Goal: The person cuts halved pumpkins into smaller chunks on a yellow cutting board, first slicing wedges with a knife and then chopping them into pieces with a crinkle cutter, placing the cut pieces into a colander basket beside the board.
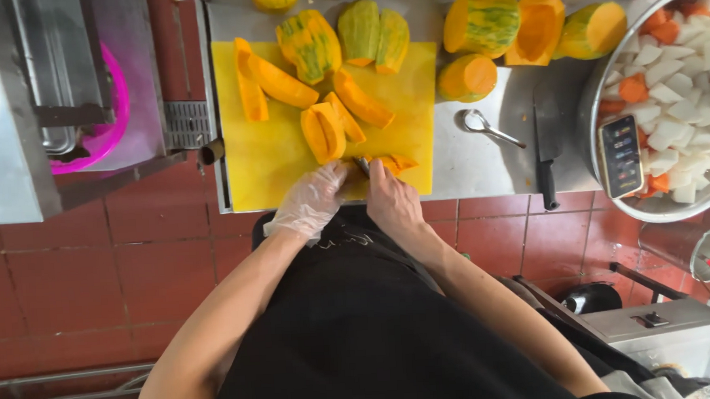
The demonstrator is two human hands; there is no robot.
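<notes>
Head view: left hand [313,200], in a thin clear glove, closes on a pumpkin wedge [394,164] at the near edge of the yellow cutting board [260,168]. Right hand [391,202], bare, is wrapped round a small tool, probably a peeler; the blade is mostly hidden. Judged firm, dense and wet-slick on cut faces; best held by the rind side. More wedges [323,132] lie behind.
</notes>
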